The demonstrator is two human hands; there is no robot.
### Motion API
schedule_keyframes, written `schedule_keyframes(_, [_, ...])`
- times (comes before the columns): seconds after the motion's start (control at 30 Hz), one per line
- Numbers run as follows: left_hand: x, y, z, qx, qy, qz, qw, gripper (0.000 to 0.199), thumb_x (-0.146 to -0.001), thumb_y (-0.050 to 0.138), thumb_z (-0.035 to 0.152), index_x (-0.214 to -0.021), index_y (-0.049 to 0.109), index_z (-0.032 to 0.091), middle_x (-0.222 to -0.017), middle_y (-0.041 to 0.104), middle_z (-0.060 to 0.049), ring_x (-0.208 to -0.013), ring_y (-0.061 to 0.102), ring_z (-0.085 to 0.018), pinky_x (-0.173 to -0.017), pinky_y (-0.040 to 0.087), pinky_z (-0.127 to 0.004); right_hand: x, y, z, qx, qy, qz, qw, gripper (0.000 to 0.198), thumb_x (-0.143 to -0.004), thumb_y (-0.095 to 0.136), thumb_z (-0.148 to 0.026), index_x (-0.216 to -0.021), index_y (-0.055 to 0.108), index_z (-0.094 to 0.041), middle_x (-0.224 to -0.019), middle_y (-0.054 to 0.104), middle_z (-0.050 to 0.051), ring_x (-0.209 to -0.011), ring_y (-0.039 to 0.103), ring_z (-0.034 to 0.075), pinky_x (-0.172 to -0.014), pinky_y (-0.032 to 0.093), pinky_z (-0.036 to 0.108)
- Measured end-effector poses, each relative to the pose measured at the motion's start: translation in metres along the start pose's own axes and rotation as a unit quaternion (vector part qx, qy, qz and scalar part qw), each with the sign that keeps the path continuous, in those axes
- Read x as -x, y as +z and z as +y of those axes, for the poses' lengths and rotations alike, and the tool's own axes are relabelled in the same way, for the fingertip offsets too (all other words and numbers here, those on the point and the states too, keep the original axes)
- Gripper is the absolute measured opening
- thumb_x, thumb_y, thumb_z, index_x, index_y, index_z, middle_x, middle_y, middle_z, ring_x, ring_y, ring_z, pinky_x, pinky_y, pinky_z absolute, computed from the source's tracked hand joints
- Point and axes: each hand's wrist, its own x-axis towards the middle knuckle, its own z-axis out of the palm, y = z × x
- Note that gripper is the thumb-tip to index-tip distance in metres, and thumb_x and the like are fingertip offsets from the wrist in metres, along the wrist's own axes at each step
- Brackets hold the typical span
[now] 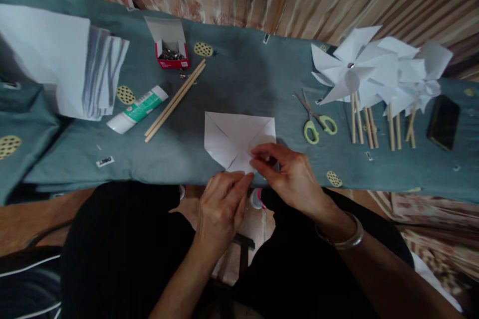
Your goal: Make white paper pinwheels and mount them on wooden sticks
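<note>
A person's right hand holds thumb and forefinger close together at the near right part of a creased white sheet; whether they pinch it cannot be told. The left hand, fingers together, meets the sheet's near edge just left of that grip, its hold unclear. Scissors lie beyond the grip, rightward; paper pinwheels lie farther right.

Black trousers are worn with a silvery bangle and pink-trimmed grey shoe.
</note>
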Motion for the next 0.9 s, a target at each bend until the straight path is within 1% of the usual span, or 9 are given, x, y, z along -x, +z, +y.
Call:
schedule_keyframes(0.1, [0.0003,0.0017,-0.0001,-0.002,-0.002,0.006,1.0,0.026,-0.09,0.055,0.009,-0.115,0.061,0.016,-0.093,0.069,-0.008,-0.084,0.063,-0.019,-0.072,0.054,-0.032,-0.0003,0.0015,-0.0005,0.052,-0.047,0.001,0.998,0.008,-0.089,0.059,-0.02,-0.091,0.066,-0.019,-0.082,0.07,0.003,-0.077,0.063,0.018,-0.075,0.05,0.032])
schedule_keyframes(0.17, [0.0007,0.003,-0.0004,0.001,-0.006,0.01,1.0,0.027,-0.09,0.056,0.009,-0.115,0.06,0.017,-0.092,0.068,-0.007,-0.084,0.063,-0.018,-0.072,0.054,-0.032,-0.0003,0.0022,-0.0003,0.085,-0.08,0.006,0.993,0.01,-0.091,0.056,-0.021,-0.089,0.066,-0.019,-0.082,0.07,0.004,-0.078,0.062,0.02,-0.078,0.049,0.035])
schedule_keyframes(0.27, [0.0014,0.0043,-0.001,0.006,-0.011,0.013,1.0,0.028,-0.09,0.056,0.009,-0.116,0.06,0.018,-0.092,0.068,-0.007,-0.084,0.063,-0.018,-0.073,0.054,-0.033,0.0002,0.0025,-0.0001,0.117,-0.12,0.013,0.986,0.016,-0.093,0.052,-0.02,-0.088,0.067,-0.017,-0.086,0.071,0.006,-0.084,0.062,0.022,-0.083,0.048,0.037])
schedule_keyframes(0.37, [0.0014,0.0041,-0.0012,0.007,-0.016,0.009,1.0,0.028,-0.089,0.056,0.009,-0.116,0.06,0.017,-0.093,0.068,-0.007,-0.085,0.063,-0.018,-0.072,0.054,-0.033,0.0012,0.0023,-0.0009,0.127,-0.146,0.021,0.981,0.019,-0.094,0.05,-0.017,-0.09,0.068,-0.016,-0.094,0.072,0.009,-0.09,0.062,0.022,-0.086,0.048,0.038])
schedule_keyframes(0.5, [0.0006,0.0025,-0.0007,0.006,-0.021,0.001,1.0,0.027,-0.09,0.055,0.009,-0.116,0.06,0.016,-0.093,0.068,-0.008,-0.085,0.063,-0.018,-0.073,0.054,-0.033,0.0026,0.0031,-0.0017,0.132,-0.161,0.033,0.978,0.02,-0.094,0.05,-0.017,-0.094,0.069,-0.016,-0.1,0.071,0.009,-0.092,0.061,0.023,-0.087,0.05,0.038])
schedule_keyframes(0.77, [-0.0018,0.0013,-0.0012,0.015,-0.036,-0.013,0.999,0.023,-0.091,0.055,0.011,-0.112,0.063,0.017,-0.092,0.069,-0.007,-0.084,0.064,-0.018,-0.073,0.056,-0.033,0.0068,0.0056,0.0027,0.155,-0.169,0.018,0.973,0.024,-0.093,0.049,-0.014,-0.106,0.068,-0.019,-0.113,0.066,0.01,-0.102,0.057,0.025,-0.09,0.05,0.043])
schedule_keyframes(0.9, [-0.004,-0.0002,-0.0006,0.018,-0.04,-0.022,0.999,0.021,-0.091,0.055,0.011,-0.11,0.063,0.016,-0.091,0.069,-0.007,-0.082,0.063,-0.018,-0.071,0.055,-0.033,0.0076,0.006,0.0029,0.165,-0.172,0.015,0.971,0.024,-0.092,0.049,-0.013,-0.106,0.068,-0.017,-0.114,0.065,0.011,-0.102,0.056,0.025,-0.09,0.05,0.043])
